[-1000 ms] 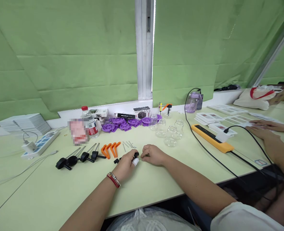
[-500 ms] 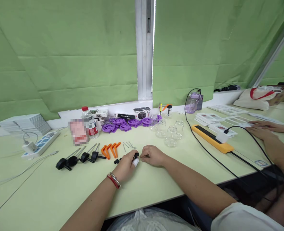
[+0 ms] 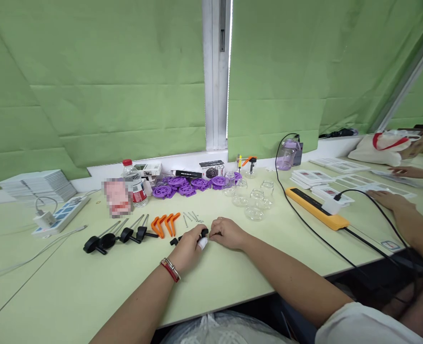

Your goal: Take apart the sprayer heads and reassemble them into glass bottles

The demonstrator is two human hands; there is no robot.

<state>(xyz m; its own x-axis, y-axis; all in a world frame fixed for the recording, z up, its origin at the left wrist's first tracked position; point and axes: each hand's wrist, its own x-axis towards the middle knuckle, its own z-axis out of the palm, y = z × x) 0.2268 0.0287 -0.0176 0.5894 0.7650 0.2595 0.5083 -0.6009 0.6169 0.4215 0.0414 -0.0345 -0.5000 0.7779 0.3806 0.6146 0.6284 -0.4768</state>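
Note:
My left hand, with white wrapping on its thumb, is closed round a black part. Right beside it, my right hand has its fingers pinched together at the part's right side; whatever is between them is too small to name. Another small black piece shows at the left of my left hand. Further left lie several orange brackets in a row and several black round parts with metal rods. Thin metal pins lie just beyond my hands.
Purple wheel-like parts, a red-capped bottle and clear jars stand behind. A yellow power strip with black cables is to the right. Another person's hands are at the far right. A white power strip lies left.
My hands have barely moved. At the far right, one of the other person's hands has moved away from the other, toward the back of the table.

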